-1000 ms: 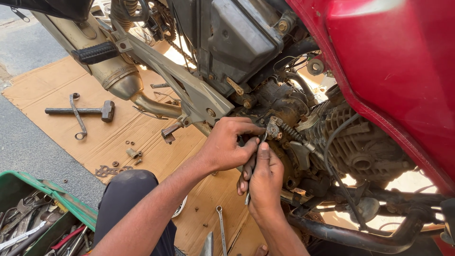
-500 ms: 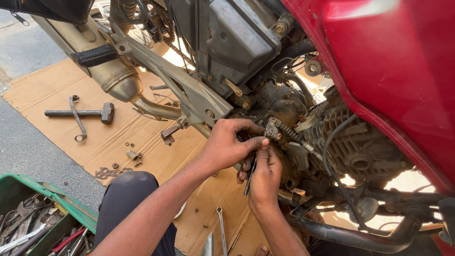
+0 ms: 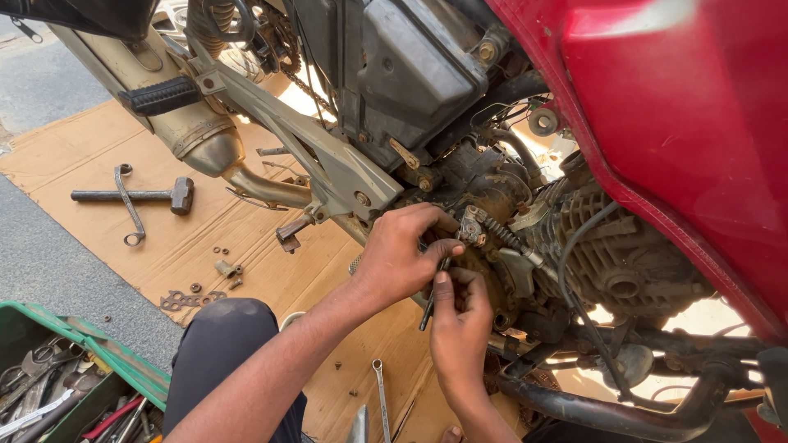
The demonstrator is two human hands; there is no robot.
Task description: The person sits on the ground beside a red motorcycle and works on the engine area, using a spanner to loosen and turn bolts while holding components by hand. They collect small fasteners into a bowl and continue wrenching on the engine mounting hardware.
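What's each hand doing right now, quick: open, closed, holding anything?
Left hand: closed, fingertips pinching at the engine's side cover; what it pinches cannot be told.
Right hand: closed, grip on a thin dark tool.

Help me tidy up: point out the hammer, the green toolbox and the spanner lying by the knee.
hammer [image 3: 181, 195]: head view, on its metal head.
green toolbox [image 3: 123, 361]: head view, on its near rim.
spanner [image 3: 381, 392]: head view, on its shaft.
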